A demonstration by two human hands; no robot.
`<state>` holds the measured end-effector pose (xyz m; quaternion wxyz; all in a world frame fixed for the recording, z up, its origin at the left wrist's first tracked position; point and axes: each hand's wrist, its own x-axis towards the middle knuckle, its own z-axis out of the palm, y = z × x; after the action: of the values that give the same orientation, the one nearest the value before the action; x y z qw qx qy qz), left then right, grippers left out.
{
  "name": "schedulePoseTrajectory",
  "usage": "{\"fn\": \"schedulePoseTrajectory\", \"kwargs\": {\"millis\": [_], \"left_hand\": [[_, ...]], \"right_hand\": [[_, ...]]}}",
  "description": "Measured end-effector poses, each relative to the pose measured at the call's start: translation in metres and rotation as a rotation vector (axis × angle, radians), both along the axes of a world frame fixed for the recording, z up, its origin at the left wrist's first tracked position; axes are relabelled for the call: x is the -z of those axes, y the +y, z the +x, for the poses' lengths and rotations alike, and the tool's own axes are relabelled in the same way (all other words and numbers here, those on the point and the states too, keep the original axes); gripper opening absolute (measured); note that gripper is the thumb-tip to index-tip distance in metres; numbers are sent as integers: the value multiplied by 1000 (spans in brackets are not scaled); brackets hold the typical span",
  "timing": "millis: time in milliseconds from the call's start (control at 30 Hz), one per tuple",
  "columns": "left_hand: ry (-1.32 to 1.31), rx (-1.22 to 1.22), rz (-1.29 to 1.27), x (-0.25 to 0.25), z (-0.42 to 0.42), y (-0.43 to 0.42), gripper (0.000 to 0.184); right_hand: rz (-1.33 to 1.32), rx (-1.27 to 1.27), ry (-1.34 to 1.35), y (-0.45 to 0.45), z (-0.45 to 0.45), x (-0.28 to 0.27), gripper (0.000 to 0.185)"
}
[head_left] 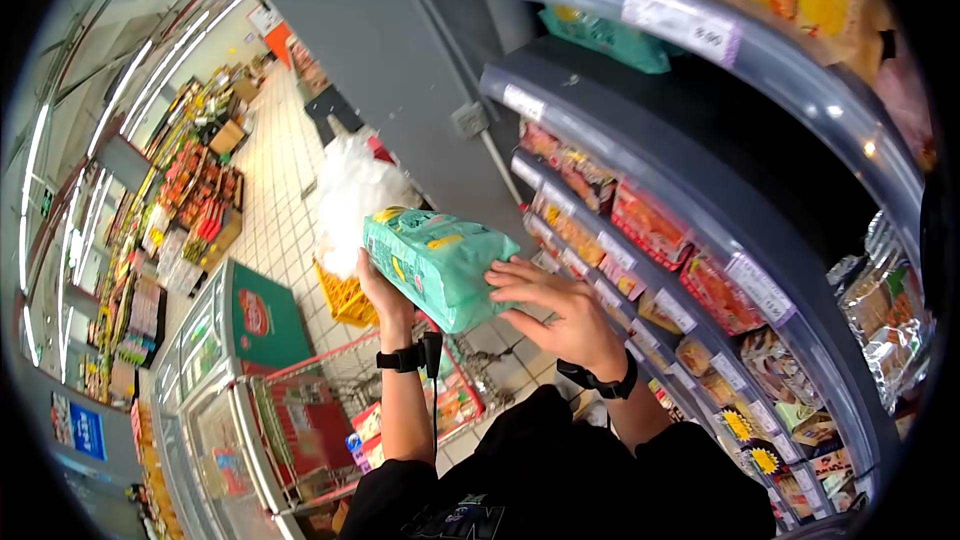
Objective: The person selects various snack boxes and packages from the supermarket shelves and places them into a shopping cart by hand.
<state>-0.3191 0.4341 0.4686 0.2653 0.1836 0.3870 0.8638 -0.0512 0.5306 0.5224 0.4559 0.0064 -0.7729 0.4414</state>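
A teal-green plastic food bag [440, 265] with yellow patches is held up in front of me, tilted, between my two hands. My left hand [386, 292] supports its left side from below, with part of the fingers hidden behind the bag. At the bag's right end, the fingers of my right hand [560, 305] press over the edge, slightly apart, with the thumb lower down. The print on the bag is too blurred to read. A similar teal bag [605, 37] lies on an upper shelf to the right.
Curved grey shelves [690, 170] with packaged food and price tags rise close on my right. Below my left arm stands a shopping cart [465, 380] containing packages. White plastic bags [355, 190], a yellow basket [345, 298] and a freezer chest [262, 315] are further off.
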Motion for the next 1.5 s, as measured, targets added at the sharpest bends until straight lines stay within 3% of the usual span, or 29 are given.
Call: {"fn": "schedulePoseTrajectory", "kwargs": {"millis": [300,400,500,633,700,767,800,900,933,1000,1100,1167,1267,1367,1500], "left_hand": [[-153,-224,-185,88,-37,-119,55],[-180,-285,-273,155,-71,-161,52],[-176,-340,-724,176,-86,-203,57],[-246,-110,-1092,219,-141,-259,65],[-281,-70,-1150,236,-171,-277,73],[-211,56,-1421,265,-208,-282,82],[-111,1,-1527,303,-223,-283,89],[-8,57,-1650,339,-252,-271,88],[-13,70,-1648,362,-263,-275,88],[-197,356,-1562,410,-279,-279,87],[-114,243,-1710,450,-281,-278,78],[-131,352,-1695,470,-285,-277,80],[9,282,-1726,499,-273,-280,79],[-160,304,-1807,488,-276,-267,83],[-130,375,-1827,489,-289,-256,84]], "right_hand": [[-15,-123,-187,-63,-87,46,25],[-32,-165,-343,-89,-127,64,27],[-52,-48,-434,-125,-177,96,34],[-215,67,-603,-172,-252,169,43],[-269,44,-683,-194,-283,207,47],[-327,141,-738,-212,-308,248,50],[-374,149,-801,-218,-321,260,52],[-359,233,-827,-231,-351,298,51],[-426,223,-908,-234,-357,306,57],[-396,294,-963,-240,-368,329,59],[-334,351,-1078,-238,-378,382,66],[-373,383,-1234,-240,-387,403,64],[-279,424,-1279,-256,-404,444,69],[-361,417,-1334,-259,-418,463,70],[-384,454,-1306,-249,-431,486,71]]}}
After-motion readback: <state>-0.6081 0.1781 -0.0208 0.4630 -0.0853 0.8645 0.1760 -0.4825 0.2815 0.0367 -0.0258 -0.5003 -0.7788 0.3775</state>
